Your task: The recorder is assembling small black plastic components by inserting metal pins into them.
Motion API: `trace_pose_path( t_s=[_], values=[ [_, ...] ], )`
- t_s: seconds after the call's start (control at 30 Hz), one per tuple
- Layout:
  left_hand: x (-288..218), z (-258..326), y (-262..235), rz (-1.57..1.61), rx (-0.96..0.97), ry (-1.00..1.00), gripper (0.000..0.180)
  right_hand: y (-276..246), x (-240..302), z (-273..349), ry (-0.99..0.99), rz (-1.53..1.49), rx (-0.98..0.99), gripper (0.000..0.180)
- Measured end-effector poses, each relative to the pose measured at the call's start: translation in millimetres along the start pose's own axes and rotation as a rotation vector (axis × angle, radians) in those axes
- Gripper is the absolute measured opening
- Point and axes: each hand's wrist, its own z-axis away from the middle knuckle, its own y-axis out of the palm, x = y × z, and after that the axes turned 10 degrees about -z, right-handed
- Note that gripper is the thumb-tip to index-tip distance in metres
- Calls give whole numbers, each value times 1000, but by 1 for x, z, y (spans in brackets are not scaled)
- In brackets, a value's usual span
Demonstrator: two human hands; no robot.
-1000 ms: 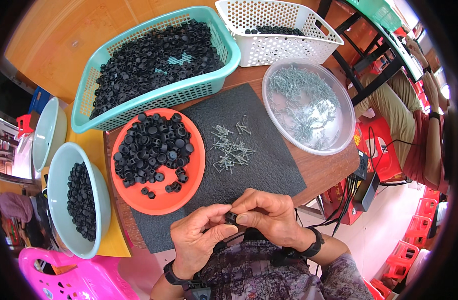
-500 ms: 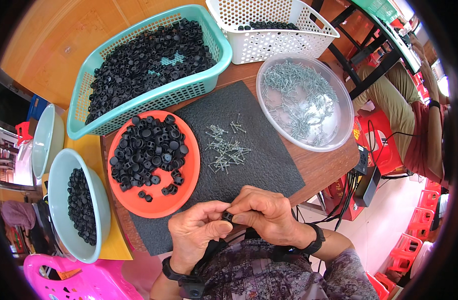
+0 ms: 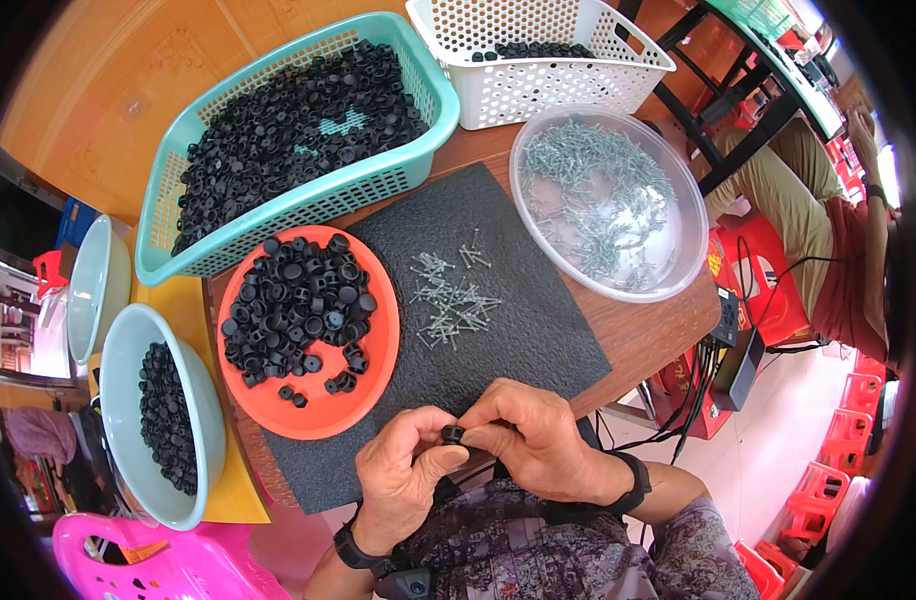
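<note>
A small black plastic cap-like part (image 3: 452, 434) is pinched between the fingertips of both hands, in front of my body at the table's near edge. My left hand (image 3: 403, 468) grips it from the left with thumb and forefinger. From the right, the thumb and fingers of my right hand (image 3: 526, 440) close on it too; whether a screw is in them is hidden. Beyond my hands, a loose heap of silver screws (image 3: 456, 310) lies on a dark textured mat (image 3: 538, 340). To the left, an orange plate (image 3: 323, 415) bears many similar black parts (image 3: 298, 300).
A teal basket (image 3: 308, 222) full of black parts stands at the back left, a white perforated basket (image 3: 548, 95) behind. A clear tub (image 3: 663, 285) of screws sits right. At left is a pale bowl (image 3: 213, 440) of black parts. Another person's leg (image 3: 778, 190) shows at far right.
Both hands have shifted slightly, the left one a little to the right. The black part has turned between the fingertips and shows more plainly. The view has moved slightly.
</note>
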Motion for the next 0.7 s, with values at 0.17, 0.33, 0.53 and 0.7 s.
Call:
trace_pose_path(
  t_s=[0.17,0.33,0.53,0.7],
  values=[
    [0,2,-1,179,36,-49,32,1,7,2,44,-21,1,15],
    [4,1,-3,240,39,-56,33,4,11,2,-60,-4,44,28],
    [4,4,0,144,-16,4,37,11,4,3,-237,68,33,39],
    [2,6,0,110,-29,18,42,15,3,6,-261,98,4,38]
  ],
)
